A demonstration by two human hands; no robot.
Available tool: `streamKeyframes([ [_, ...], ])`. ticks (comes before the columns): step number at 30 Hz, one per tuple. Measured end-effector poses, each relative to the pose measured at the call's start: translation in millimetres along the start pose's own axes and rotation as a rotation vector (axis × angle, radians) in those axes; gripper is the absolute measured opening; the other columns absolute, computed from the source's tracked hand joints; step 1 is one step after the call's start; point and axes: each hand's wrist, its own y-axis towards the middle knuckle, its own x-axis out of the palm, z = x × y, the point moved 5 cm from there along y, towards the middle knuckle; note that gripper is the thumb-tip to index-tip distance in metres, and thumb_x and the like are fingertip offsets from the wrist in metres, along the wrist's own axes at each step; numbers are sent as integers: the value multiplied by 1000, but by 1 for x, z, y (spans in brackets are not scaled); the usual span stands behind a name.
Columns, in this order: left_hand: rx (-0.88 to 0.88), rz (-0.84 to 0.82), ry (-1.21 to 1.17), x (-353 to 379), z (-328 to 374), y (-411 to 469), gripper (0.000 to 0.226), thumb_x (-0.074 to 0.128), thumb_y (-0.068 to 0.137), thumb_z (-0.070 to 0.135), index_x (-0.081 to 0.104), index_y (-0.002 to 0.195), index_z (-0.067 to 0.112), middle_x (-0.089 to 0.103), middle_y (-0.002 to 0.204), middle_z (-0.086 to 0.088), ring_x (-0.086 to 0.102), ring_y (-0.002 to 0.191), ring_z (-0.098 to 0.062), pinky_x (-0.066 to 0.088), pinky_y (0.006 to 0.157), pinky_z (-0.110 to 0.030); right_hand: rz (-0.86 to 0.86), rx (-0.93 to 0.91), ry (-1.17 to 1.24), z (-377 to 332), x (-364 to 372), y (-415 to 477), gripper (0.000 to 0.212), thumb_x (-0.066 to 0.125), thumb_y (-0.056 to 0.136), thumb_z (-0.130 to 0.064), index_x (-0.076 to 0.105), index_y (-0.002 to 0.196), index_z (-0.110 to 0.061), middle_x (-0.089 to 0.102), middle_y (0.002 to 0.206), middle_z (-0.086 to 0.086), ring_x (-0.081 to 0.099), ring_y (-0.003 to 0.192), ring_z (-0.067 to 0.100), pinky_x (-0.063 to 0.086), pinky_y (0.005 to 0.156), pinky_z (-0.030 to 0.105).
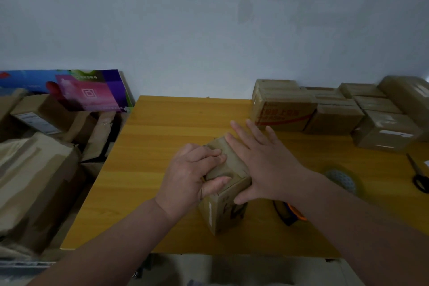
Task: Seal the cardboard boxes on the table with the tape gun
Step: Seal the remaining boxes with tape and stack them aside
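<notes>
Small box (224,211): stands upright near the middle of the table (151,169), towards the front edge, its top flaps folded down; I can make out no tape across the seam
Left hand (192,176): fingers curled over the box's left top edge, thumb laid on the lid; it grips the box, I'd say to keep it from sliding
Right hand (262,162): flat, fingers straight and spread, palm pressing the right side of the lid; it holds nothing, and seems to be flattening the flaps so they meet
Tape gun (291,215): lies on the table just right of the box, mostly hidden behind the right forearm, only its orange and dark parts showing; neither hand is on it, yet it is close enough for a quick reach
Tape roll (341,180): farther right, near the scissors (420,180) at the table's edge
Stacked boxes (325,111): packed together at the back right by the wall, out of the working space; whether they are sealed I cannot tell
Left pile (34,169): loose cartons off the table
Step in hand: closing the lid, taping not yet begun
</notes>
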Motion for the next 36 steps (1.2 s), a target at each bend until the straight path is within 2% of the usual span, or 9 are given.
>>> streamKeyframes([
  [12,7,-105,72,-3,5,5,64,42,91,63,73,102,8,69,102,-4,51,91,-15,46,74,-28,-54,-61,58,0,-1,-10,125,72,68,-64,-21,147,-38,-44,141,-9,-32,140,26,-10,114,54],
  [15,-93,-215,104,-7,6,12,76,39,82,76,70,108,11,66,106,0,52,96,-13,44,77,-26,-23,-19,130,8,-2,-16,115,70,72,-63,-13,149,-41,-40,149,-8,-30,141,22,-9,116,51],
  [19,-314,-390,100,-7,5,25,92,42,62,90,62,118,20,53,113,10,45,105,-8,43,85,-26,22,42,154,17,0,-22,104,67,81,-54,-11,148,-45,-28,156,-5,-18,146,22,-1,118,46],
  [22,-341,-471,132,-1,2,33,78,48,57,87,51,110,30,43,114,13,39,106,-8,42,86,-26,72,-2,248,15,-3,-26,88,68,84,-45,7,148,-50,-14,160,-11,-5,147,17,13,118,41],
  [25,-391,-528,106,4,-2,38,64,60,57,79,40,98,34,39,102,14,39,95,-11,35,71,-25,186,-17,379,16,-10,-27,68,71,84,-33,37,141,-45,11,159,-15,16,144,18,28,114,40],
  [27,-454,-555,59,7,-5,42,61,70,59,68,39,97,31,40,96,14,39,90,-13,31,63,-25,273,12,442,20,-14,-28,54,73,83,-28,54,132,-36,33,152,-13,33,137,16,30,111,33],
  [30,-567,-583,28,11,-18,53,69,74,55,65,40,104,29,48,105,5,46,97,-18,42,71,-32,337,105,541,33,-17,-27,47,73,83,-25,60,127,-31,58,132,-10,54,116,8,41,102,27],
  [33,-707,-468,-9,8,-38,66,87,66,44,68,41,117,27,52,115,-3,50,104,-25,50,84,-43,342,219,590,52,-14,-24,44,67,88,-25,57,130,-32,61,114,-15,55,94,3,45,82,21],
  [36,-826,-247,-58,2,-57,78,105,70,52,58,28,142,24,40,131,-7,40,120,-29,45,97,-50,358,310,635,73,-9,-18,43,65,89,-26,57,131,-30,62,117,-14,57,91,3,43,74,16],
])
